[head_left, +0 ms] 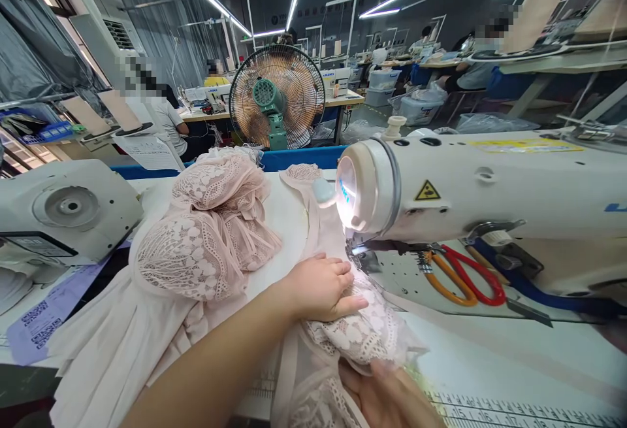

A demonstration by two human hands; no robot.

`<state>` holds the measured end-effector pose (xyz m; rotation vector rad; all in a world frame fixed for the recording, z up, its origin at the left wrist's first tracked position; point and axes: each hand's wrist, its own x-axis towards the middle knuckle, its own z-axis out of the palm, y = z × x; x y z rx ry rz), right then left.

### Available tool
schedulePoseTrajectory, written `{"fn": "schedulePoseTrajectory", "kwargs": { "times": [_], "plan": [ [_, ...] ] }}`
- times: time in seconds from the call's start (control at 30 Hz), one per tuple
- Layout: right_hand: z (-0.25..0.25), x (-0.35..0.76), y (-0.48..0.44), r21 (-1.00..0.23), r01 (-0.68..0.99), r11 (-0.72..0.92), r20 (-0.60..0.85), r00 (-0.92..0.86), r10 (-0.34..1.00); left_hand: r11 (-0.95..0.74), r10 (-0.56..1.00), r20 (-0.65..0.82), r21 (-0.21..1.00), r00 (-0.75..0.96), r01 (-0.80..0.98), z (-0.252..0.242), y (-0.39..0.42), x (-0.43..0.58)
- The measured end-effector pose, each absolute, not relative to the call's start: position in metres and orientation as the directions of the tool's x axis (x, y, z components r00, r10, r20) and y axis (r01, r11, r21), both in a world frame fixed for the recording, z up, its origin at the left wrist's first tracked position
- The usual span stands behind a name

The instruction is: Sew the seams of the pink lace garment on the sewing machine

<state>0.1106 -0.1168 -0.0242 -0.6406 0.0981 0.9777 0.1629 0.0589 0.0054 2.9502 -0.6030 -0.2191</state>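
Observation:
My left hand (323, 287) lies on pale pink lace fabric (362, 330) just left of the needle area (357, 251) of a white sewing machine (490, 186); its fingers are stretched out and press the lace down. My right hand (386, 395) sits at the bottom edge, under and against the lace's near edge, and only part of it shows. A big bunch of the same pink lace fabric (206, 232) is heaped on the table to the left.
Red- and orange-handled scissors (460, 278) lie under the machine arm. A second machine (63, 212) stands at left, with printed paper sheets (39, 317) beside it. A floor fan (277, 98) stands behind the table. Other people sit at machines further back.

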Motion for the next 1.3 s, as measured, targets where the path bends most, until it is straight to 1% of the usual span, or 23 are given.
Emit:
{"fn": "schedulePoseTrajectory", "kwargs": {
  "times": [0.07, 0.27, 0.4, 0.57, 0.77, 0.93, 1.1, 1.3],
  "plan": [
    [-0.023, 0.111, -0.115, -0.465, -0.793, 0.394, -0.350, 0.573, 0.741, -0.915, -0.395, -0.131, 0.150, 0.909, -0.376, 0.006, 0.060, 0.163],
    [-0.026, 0.115, -0.110, -0.425, -0.802, 0.419, -0.326, 0.567, 0.756, -0.920, -0.380, -0.155, 0.164, 0.912, -0.355, 0.007, 0.061, 0.165],
    [-0.030, 0.119, -0.107, -0.444, -0.811, 0.381, -0.287, 0.531, 0.797, -0.922, -0.369, -0.144, 0.177, 0.918, -0.343, 0.005, 0.063, 0.167],
    [-0.033, 0.121, -0.106, -0.440, -0.809, 0.390, -0.258, 0.529, 0.808, -0.924, -0.368, -0.121, 0.158, 0.922, -0.348, 0.002, 0.066, 0.170],
    [-0.036, 0.123, -0.103, -0.426, -0.803, 0.416, -0.249, 0.546, 0.800, -0.923, -0.366, -0.114, 0.170, 0.923, -0.345, 0.001, 0.070, 0.175],
    [-0.034, 0.126, -0.098, -0.452, -0.784, 0.425, -0.226, 0.562, 0.796, -0.927, -0.355, -0.125, 0.173, 0.926, -0.332, 0.003, 0.072, 0.180],
    [-0.032, 0.128, -0.094, -0.454, -0.781, 0.429, -0.252, 0.574, 0.779, -0.924, -0.362, -0.116, 0.172, 0.925, -0.341, 0.003, 0.075, 0.183],
    [-0.035, 0.128, -0.090, -0.444, -0.779, 0.442, -0.243, 0.580, 0.778, -0.923, -0.367, -0.094, 0.158, 0.926, -0.350, 0.001, 0.080, 0.188]
  ]
}}
